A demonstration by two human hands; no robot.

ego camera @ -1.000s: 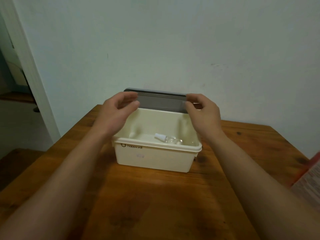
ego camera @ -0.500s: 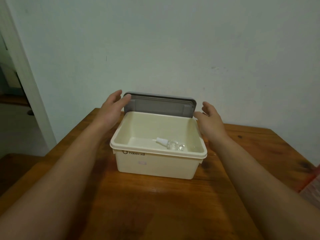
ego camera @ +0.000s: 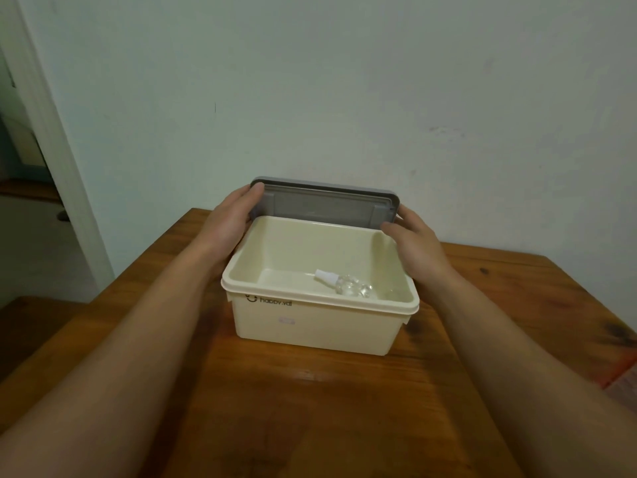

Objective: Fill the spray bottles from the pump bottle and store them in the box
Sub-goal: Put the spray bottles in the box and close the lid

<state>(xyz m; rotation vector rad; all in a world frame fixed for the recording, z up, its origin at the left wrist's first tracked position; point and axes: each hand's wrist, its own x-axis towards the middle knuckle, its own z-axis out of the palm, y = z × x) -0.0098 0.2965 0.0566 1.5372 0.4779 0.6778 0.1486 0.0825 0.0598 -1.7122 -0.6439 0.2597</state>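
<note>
A cream plastic box [ego camera: 320,326] stands open in the middle of the wooden table. At the bottom of the box lies a clear spray bottle [ego camera: 348,287] with a white cap, on its side. A second clear shape beside it is too faint to identify. The grey lid [ego camera: 324,207] stands on edge behind the box, against the wall. My left hand [ego camera: 234,219] grips the lid's left end, thumb on its front face. My right hand [ego camera: 412,239] holds the right end, thumb in front and fingers behind. No pump bottle is in view.
The wooden table [ego camera: 310,408] runs up to a pale wall just behind the lid. A doorway with a white frame [ego camera: 51,139] opens at the left. A reddish patterned object [ego camera: 620,377] pokes in at the right edge.
Half a second ago both hands were open and apart from the lid, which stood behind the box. Now they have closed in and taken hold of its two ends.
</note>
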